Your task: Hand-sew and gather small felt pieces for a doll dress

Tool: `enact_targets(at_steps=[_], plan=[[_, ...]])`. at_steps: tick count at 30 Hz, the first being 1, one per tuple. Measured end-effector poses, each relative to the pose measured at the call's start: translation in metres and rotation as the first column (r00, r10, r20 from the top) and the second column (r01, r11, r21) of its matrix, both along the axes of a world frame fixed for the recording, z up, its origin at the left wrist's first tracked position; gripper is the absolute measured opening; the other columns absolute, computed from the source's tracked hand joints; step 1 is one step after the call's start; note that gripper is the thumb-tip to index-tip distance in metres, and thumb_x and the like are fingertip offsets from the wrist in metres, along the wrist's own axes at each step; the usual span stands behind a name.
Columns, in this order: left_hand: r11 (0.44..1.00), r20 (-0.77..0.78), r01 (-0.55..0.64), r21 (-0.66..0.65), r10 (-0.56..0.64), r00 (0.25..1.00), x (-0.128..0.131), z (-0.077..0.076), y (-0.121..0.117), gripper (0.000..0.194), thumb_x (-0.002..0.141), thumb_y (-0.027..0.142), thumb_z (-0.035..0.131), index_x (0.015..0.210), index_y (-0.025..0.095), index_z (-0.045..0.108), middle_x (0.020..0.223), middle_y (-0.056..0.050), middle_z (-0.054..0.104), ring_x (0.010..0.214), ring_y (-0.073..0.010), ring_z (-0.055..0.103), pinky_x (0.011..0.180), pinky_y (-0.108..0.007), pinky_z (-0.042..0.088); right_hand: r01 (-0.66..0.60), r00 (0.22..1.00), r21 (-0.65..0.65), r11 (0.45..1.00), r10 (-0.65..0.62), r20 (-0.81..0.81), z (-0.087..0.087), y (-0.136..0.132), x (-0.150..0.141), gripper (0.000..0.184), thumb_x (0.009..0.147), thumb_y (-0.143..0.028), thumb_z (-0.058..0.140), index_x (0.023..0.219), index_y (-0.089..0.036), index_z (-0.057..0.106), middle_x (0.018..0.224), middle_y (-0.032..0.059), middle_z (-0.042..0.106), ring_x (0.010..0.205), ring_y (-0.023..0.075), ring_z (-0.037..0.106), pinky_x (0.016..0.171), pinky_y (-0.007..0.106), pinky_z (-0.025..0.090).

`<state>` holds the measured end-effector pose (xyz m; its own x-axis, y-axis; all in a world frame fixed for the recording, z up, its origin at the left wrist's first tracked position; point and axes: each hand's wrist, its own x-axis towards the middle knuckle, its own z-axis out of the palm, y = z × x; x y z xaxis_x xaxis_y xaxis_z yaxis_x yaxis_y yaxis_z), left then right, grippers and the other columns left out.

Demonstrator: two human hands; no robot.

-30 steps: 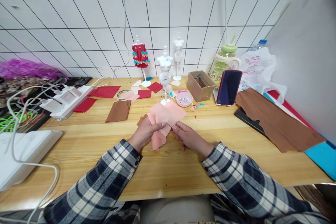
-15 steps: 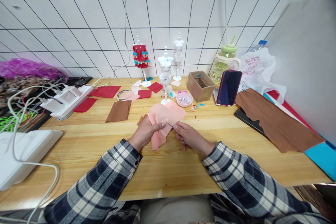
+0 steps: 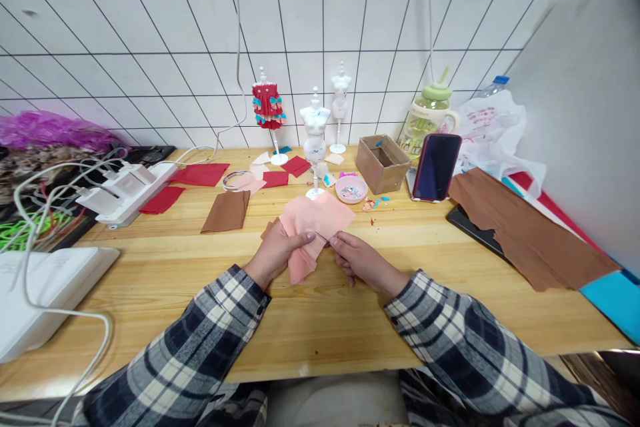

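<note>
A pale pink piece of cloth (image 3: 320, 215) is held above the wooden table. My left hand (image 3: 275, 252) is closed on its left side, the thumb pressed flat on top and the other fingers hidden behind it. Between thumb and fingertips, my right hand (image 3: 357, 257) pinches a thin dark sewing needle (image 3: 323, 237), whose tip lies at the cloth close to my left thumb. Any thread is too fine to make out. Just beyond the cloth stands a bare white mini dress form (image 3: 315, 133). Some brown cloth (image 3: 269, 229) shows behind my left hand.
Behind stand a dress form in a red ruffled dress (image 3: 269, 107) and another white one (image 3: 341, 103). A pink bowl of beads (image 3: 351, 189), cardboard box (image 3: 383, 163), phone (image 3: 437, 168) and jug (image 3: 425, 120) sit right. Folded brown cloth (image 3: 226, 212) and a power strip (image 3: 135, 197) lie left.
Both hands stay nearly in place. The needle's tip has shifted slightly at the cloth, and the cloth's lower corner has risen a little.
</note>
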<state>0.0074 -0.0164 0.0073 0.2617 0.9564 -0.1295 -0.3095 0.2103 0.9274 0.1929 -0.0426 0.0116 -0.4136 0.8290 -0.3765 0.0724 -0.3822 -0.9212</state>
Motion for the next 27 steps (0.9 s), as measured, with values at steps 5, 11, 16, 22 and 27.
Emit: enact_targets(at_steps=[5,11,16,22,27], plan=[[1.000,-0.002,-0.010,-0.004,0.010,1.000,-0.0019,-0.0029,0.0010,0.054,0.066,0.021,0.083,0.116,0.012,0.064,0.114,-0.015,0.070,0.097,-0.0268,0.069,0.090,-0.039,0.052,-0.007,1.000,0.009,1.000,0.007,0.007,0.0012,-0.0003,-0.0002,0.026,0.091,-0.047,0.045,0.095,-0.022,0.051,0.055,-0.0096,0.030,0.040,0.0069,0.026,0.032,0.016,0.033],[0.999,0.016,0.033,-0.012,-0.032,0.999,0.0027,0.0011,-0.0013,0.052,0.065,0.020,0.083,0.113,0.015,0.064,0.110,-0.012,0.072,0.097,-0.0260,0.069,0.089,-0.038,0.052,0.009,1.000,0.003,1.000,-0.009,0.005,-0.0007,-0.0012,-0.0022,0.026,0.090,-0.048,0.047,0.085,-0.023,0.044,0.056,-0.0095,0.032,0.041,0.0068,0.028,0.032,0.016,0.034],[0.999,0.017,0.044,-0.021,-0.043,0.999,0.0038,0.0026,-0.0016,0.053,0.064,0.020,0.083,0.114,0.016,0.064,0.113,-0.011,0.072,0.098,-0.0264,0.069,0.089,-0.037,0.053,0.018,1.000,0.015,1.000,-0.018,0.003,-0.0046,-0.0007,-0.0036,0.022,0.092,-0.044,0.045,0.085,-0.023,0.043,0.056,-0.0094,0.033,0.040,0.0068,0.028,0.031,0.017,0.036],[0.999,0.013,0.038,-0.009,-0.038,0.999,0.0029,-0.0004,-0.0013,0.053,0.065,0.020,0.082,0.114,0.015,0.063,0.109,-0.010,0.073,0.100,-0.0263,0.068,0.091,-0.039,0.052,0.022,1.000,0.009,1.000,-0.022,-0.018,-0.0062,-0.0008,-0.0041,0.024,0.090,-0.046,0.046,0.083,-0.023,0.040,0.054,-0.0105,0.032,0.039,0.0067,0.027,0.030,0.017,0.036],[1.000,0.004,0.026,-0.007,-0.026,1.000,0.0032,-0.0007,-0.0016,0.053,0.064,0.021,0.083,0.113,0.014,0.063,0.106,-0.011,0.074,0.098,-0.0269,0.069,0.091,-0.040,0.052,0.028,1.000,0.013,1.000,-0.028,-0.003,-0.0056,-0.0003,-0.0043,0.023,0.089,-0.045,0.046,0.084,-0.023,0.041,0.055,-0.0104,0.033,0.039,0.0063,0.028,0.031,0.017,0.035]])
